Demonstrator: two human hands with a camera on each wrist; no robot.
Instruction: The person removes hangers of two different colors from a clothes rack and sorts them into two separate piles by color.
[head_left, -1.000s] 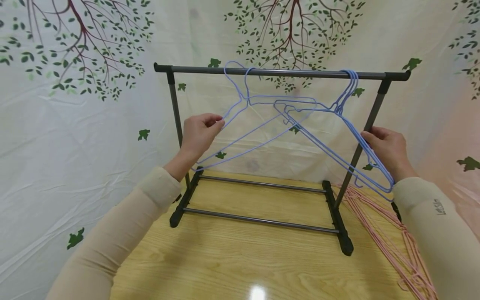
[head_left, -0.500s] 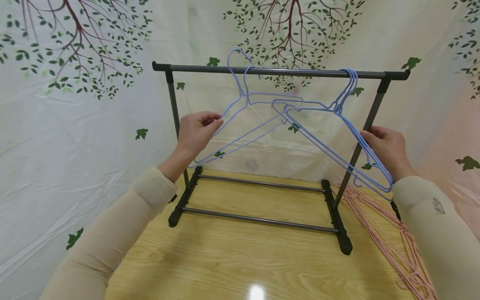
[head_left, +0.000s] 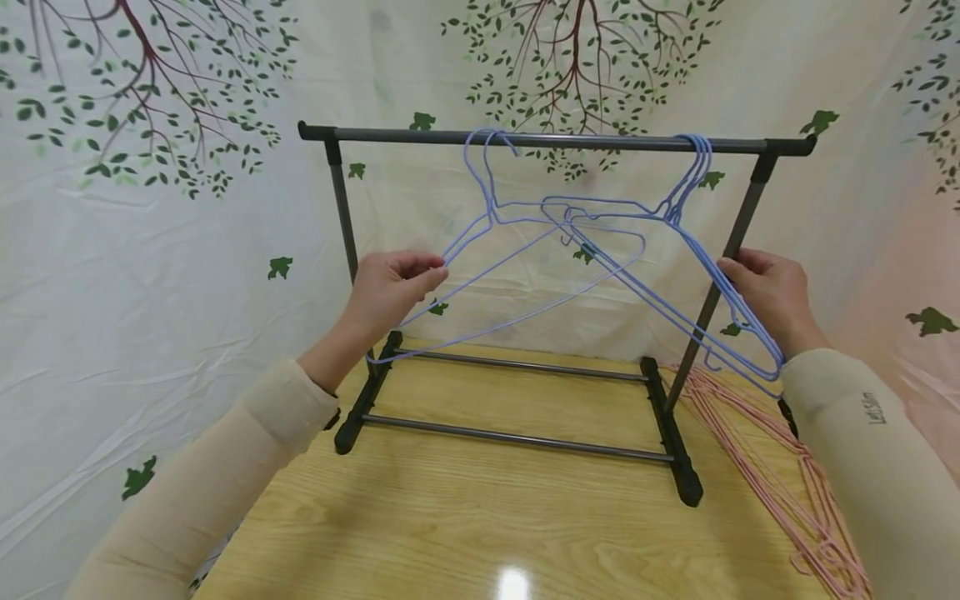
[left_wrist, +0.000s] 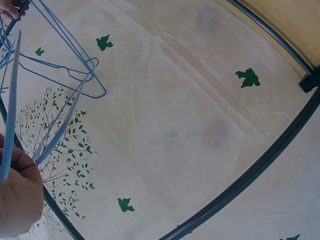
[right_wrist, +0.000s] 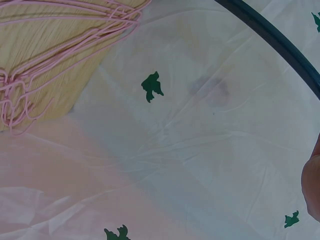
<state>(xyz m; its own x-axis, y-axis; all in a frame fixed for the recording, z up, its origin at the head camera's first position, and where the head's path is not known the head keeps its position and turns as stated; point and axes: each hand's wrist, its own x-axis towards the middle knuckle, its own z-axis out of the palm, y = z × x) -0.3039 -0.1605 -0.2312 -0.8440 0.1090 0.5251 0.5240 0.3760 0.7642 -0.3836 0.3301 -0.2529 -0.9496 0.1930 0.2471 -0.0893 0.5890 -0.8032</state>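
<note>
In the head view my left hand [head_left: 386, 292] pinches the left shoulder of a blue wire clothes hanger [head_left: 467, 154]. That hanger's hook is at the dark top rail [head_left: 585, 142] of a garment rack, and its body swings toward me. Close beside it another blue hanger [head_left: 483, 272] hangs from the rail. My right hand [head_left: 776, 296] grips the rack's right post [head_left: 738, 217], its thumb in front. Several blue hangers [head_left: 701, 167] hang bunched near that post. The left wrist view catches the left hand [left_wrist: 20, 192] with hanger wire between finger and thumb.
Pink wire hangers [head_left: 757, 450] lie piled on the wooden table [head_left: 480, 517] to the right of the rack. The rack's base bars [head_left: 517, 439] stand on the table. A white cloth printed with trees and leaves [head_left: 187, 275] hangs behind.
My left hand first raised its hanger, the hook rising above the rail, then lowered it so the hook is back at rail height, nearer its neighbour. The right hand stays on the post.
</note>
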